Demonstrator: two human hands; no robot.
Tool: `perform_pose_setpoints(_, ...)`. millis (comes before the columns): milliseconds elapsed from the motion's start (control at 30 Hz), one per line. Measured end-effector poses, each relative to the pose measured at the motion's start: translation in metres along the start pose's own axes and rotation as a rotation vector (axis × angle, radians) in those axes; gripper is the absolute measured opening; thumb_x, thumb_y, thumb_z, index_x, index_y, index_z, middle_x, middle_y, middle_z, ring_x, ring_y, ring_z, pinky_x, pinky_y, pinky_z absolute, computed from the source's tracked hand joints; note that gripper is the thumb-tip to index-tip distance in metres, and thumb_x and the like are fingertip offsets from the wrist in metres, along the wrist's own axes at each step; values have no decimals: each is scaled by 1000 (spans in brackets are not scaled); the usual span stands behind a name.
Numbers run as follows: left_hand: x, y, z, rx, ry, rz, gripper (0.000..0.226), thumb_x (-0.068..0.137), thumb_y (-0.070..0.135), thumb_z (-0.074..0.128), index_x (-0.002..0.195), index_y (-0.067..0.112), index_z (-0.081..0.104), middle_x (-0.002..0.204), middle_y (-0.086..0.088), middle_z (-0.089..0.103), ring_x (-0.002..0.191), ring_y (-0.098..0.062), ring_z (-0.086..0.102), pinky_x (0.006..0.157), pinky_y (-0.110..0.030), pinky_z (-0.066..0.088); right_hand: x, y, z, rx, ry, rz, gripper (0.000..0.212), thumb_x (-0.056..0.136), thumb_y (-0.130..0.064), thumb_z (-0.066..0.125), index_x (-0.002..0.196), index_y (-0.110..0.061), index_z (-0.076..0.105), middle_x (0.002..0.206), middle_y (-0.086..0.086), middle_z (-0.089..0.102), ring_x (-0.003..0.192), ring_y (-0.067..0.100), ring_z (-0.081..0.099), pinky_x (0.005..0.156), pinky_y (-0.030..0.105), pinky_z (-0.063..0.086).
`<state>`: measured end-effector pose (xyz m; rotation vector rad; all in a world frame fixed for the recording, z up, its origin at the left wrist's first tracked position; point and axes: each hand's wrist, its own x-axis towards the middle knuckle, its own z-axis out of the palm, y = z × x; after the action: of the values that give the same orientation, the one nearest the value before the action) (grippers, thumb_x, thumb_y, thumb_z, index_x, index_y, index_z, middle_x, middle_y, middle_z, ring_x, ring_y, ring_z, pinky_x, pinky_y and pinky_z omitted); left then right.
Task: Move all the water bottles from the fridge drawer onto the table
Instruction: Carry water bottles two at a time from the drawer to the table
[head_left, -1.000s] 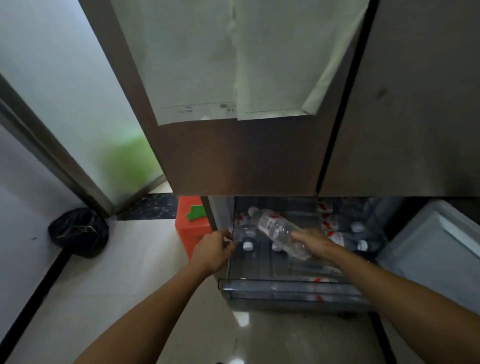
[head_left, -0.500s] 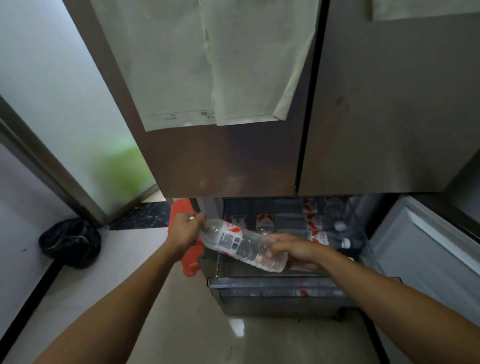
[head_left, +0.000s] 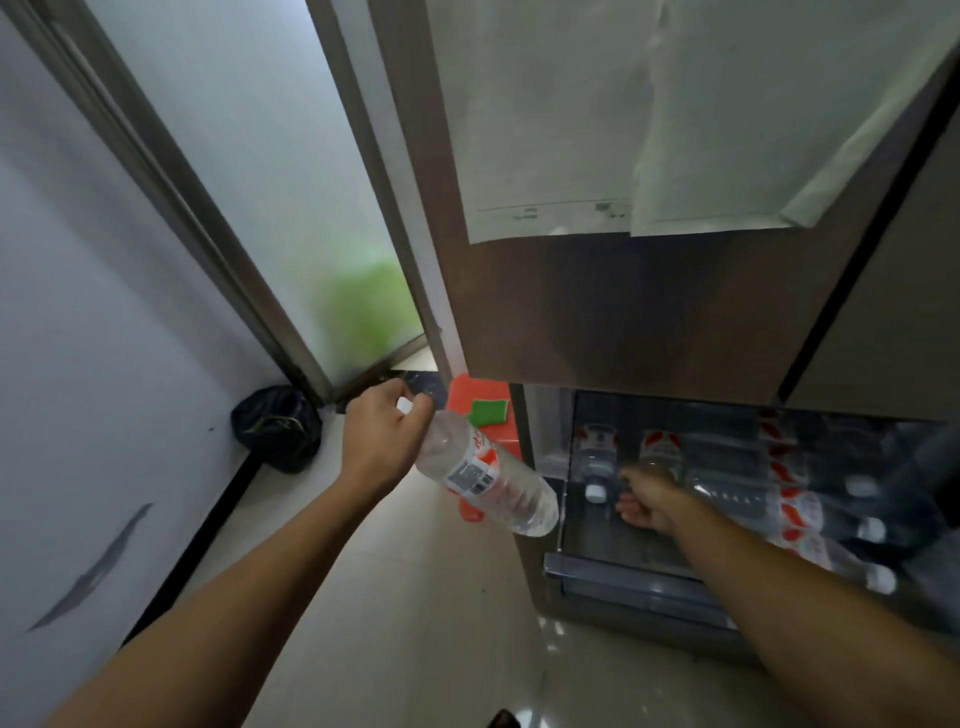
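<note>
head cam | wide-angle — looks forward and down | near the open fridge drawer (head_left: 613, 579)

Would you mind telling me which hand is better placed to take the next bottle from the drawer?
Right: the right hand is empty inside the fridge drawer beside bottles; the left hand grips a water bottle outside it.

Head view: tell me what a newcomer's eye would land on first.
First, the clear water bottle with a red and white label, held tilted in mid-air by its cap end in the left hand, centre-left. Next, the right hand inside the open fridge drawer at lower right, among more bottles lying on their sides. Large white papers hang on the fridge door above.
</note>
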<state>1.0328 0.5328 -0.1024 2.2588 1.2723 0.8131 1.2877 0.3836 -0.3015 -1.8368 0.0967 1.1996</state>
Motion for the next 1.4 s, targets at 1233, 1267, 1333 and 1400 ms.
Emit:
perform_pose_setpoints(1233,-54,15,47,410,-202,369,27,91,51,44,87,24,48,71,0,63,57,-17,55,52,-24,35,-138,-30,-56,-1064,510,-1028,36,95,-49,41,110,-17,49,98,9,70,89,36,63,67,36,32)
perform_pose_setpoints(1267,-60,12,43,408,-200,355,27,91,51,44,87,24,47,71,1,61,58,-18,55,53,-25,36,-148,-36,-54,-1078,517,-1079,36,95,-50,41,110,-18,50,98,8,71,88,36,63,67,36,32)
perform_pose_setpoints(1333,-72,8,31,403,-203,295,25,91,48,47,86,24,46,73,2,59,62,-18,57,54,-26,39,-168,-48,-48,-1089,513,-1203,36,94,-50,43,108,-17,53,95,6,71,84,34,64,65,35,31)
perform_pose_setpoints(1400,-80,-1,18,422,-178,236,28,91,50,46,84,23,50,75,1,64,64,-18,60,54,-27,44,-190,-61,-37,-1080,496,-1343,35,94,-48,46,104,-16,56,88,6,70,75,31,63,62,33,32)
